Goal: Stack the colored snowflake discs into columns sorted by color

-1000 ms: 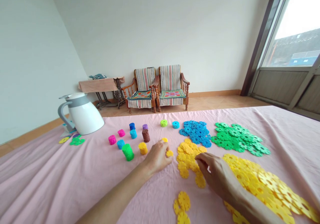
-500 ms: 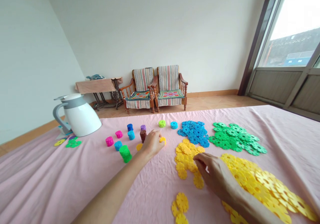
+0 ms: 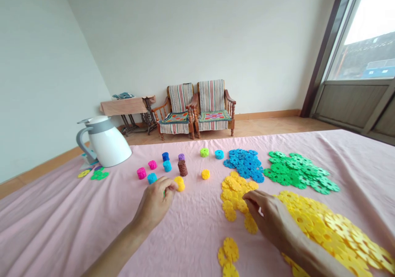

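My left hand [image 3: 156, 199] hovers over the pink cloth with curled fingers, its fingertips right beside a small yellow stack of flower-shaped discs [image 3: 180, 184]. Through the gap between thumb and fingers shows a bit of green; the green stack there is otherwise hidden. Another short yellow stack [image 3: 205, 174] stands alone farther right. Over the edge of a loose heap of yellow discs [image 3: 231, 190] is my right hand [image 3: 265, 211], thumb and fingertips pinched together. Whatever is between those tips is too small to make out. A brown stack [image 3: 182, 168] rises behind the left hand.
Pink [image 3: 141, 173], blue [image 3: 167, 166], purple [image 3: 181, 157] and lime stacks [image 3: 204, 152] stand towards the back. Blue discs [image 3: 243, 164], green discs [image 3: 293, 168] and a large yellow heap [image 3: 333, 231] spread at right. A white jug [image 3: 111, 145] stands at left.
My left hand has drawn back and left from the lone yellow stack, which now stands free on the cloth. My right hand stays at the yellow heap. The view has shifted slightly.
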A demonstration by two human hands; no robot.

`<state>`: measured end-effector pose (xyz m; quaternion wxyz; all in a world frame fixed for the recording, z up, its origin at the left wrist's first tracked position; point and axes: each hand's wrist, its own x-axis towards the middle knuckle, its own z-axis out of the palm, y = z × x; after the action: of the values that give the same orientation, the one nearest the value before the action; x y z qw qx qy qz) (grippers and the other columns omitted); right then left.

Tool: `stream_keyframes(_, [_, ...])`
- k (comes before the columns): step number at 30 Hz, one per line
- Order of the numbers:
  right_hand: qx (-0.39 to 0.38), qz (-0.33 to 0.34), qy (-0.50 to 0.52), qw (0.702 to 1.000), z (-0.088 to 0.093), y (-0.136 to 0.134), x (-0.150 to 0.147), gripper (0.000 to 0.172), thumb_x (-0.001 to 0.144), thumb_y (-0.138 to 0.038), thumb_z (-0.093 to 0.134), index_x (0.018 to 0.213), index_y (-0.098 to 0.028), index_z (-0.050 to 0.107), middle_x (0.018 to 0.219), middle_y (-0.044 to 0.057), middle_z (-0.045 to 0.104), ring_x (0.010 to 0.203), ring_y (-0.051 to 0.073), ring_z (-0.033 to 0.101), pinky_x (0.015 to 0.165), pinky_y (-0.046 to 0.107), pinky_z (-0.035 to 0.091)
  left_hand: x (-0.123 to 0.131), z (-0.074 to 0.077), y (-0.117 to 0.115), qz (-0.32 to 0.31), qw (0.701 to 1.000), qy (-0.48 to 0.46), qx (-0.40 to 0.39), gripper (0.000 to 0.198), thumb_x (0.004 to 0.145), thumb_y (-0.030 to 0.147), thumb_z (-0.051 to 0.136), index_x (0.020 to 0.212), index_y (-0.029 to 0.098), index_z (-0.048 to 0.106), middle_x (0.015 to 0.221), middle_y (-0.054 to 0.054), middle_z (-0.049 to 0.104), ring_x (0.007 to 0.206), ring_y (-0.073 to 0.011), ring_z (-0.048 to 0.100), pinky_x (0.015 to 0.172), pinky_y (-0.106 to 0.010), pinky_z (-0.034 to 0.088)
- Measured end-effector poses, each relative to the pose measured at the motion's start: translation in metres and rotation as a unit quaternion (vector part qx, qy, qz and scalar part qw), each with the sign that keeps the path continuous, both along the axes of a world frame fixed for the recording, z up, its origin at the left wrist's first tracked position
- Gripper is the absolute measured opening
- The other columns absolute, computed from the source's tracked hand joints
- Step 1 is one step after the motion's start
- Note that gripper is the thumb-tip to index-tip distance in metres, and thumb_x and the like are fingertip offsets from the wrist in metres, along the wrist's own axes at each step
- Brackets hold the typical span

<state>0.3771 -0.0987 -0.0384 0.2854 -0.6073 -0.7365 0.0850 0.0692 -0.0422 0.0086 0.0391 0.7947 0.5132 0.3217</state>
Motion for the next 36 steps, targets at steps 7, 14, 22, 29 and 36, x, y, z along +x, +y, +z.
stream_keyframes(7, [0.02, 0.019, 0.015, 1.0, 0.001, -0.002, -0.005, 0.036, 0.092, -0.028, 0.033, 0.086, -0.02, 0.067, 0.077, 0.005, 0.066, 0.066, 0.017, 0.06, 0.061, 0.027, 0.043, -0.013, -0.028, -0.017, 0.025, 1.0, 0.002, -0.006, 0.024, 0.075, 0.005, 0.037, 0.077, 0.021, 0.054, 0.082, -0.001, 0.062, 0.071, -0.0145, 0.058, 0.065, -0.024, 0.043])
stream_keyframes(14, [0.044, 0.034, -0.008, 0.998, 0.001, -0.005, -0.017, 0.031, 0.091, -0.024, 0.036, 0.093, -0.019, 0.067, 0.085, 0.008, 0.068, 0.075, 0.019, 0.063, 0.068, 0.03, 0.047, -0.009, -0.041, -0.018, 0.023, 0.998, 0.043, -0.025, 0.025, 0.075, 0.001, 0.037, 0.077, 0.021, 0.053, 0.078, -0.001, 0.059, 0.071, -0.0151, 0.058, 0.064, -0.024, 0.039])
stream_keyframes(22, [0.039, 0.074, -0.054, 0.995, 0.017, 0.029, -0.049, 0.029, 0.084, -0.012, 0.043, 0.106, -0.016, 0.062, 0.097, 0.01, 0.064, 0.089, 0.02, 0.061, 0.079, 0.033, 0.047, 0.0, -0.037, -0.027, -0.06, 0.994, 0.045, -0.076, 0.026, 0.073, -0.002, 0.036, 0.071, 0.02, 0.05, 0.077, -0.001, 0.057, 0.073, -0.015, 0.055, 0.066, -0.024, 0.038])
stream_keyframes(29, [-0.012, 0.118, -0.106, 0.987, 0.035, 0.093, -0.063, 0.048, 0.076, -0.015, 0.062, 0.124, -0.017, 0.055, 0.114, 0.013, 0.061, 0.095, 0.02, 0.062, 0.088, 0.034, 0.043, -0.004, -0.037, -0.022, -0.075, 0.992, 0.013, -0.097, 0.026, 0.073, -0.002, 0.038, 0.071, 0.02, 0.052, 0.078, -0.001, 0.058, 0.074, -0.0148, 0.056, 0.066, -0.023, 0.039])
stream_keyframes(36, [-0.064, 0.167, -0.149, 0.972, 0.034, 0.125, -0.077, 0.054, 0.068, -0.024, 0.072, 0.119, -0.014, 0.058, 0.105, 0.011, 0.064, 0.086, 0.02, 0.064, 0.078, 0.029, 0.045, -0.006, -0.038, -0.021, -0.083, 0.991, 0.001, -0.101, 0.027, 0.071, -0.004, 0.039, 0.07, 0.02, 0.052, 0.077, -0.001, 0.058, 0.074, -0.0141, 0.056, 0.066, -0.022, 0.039])
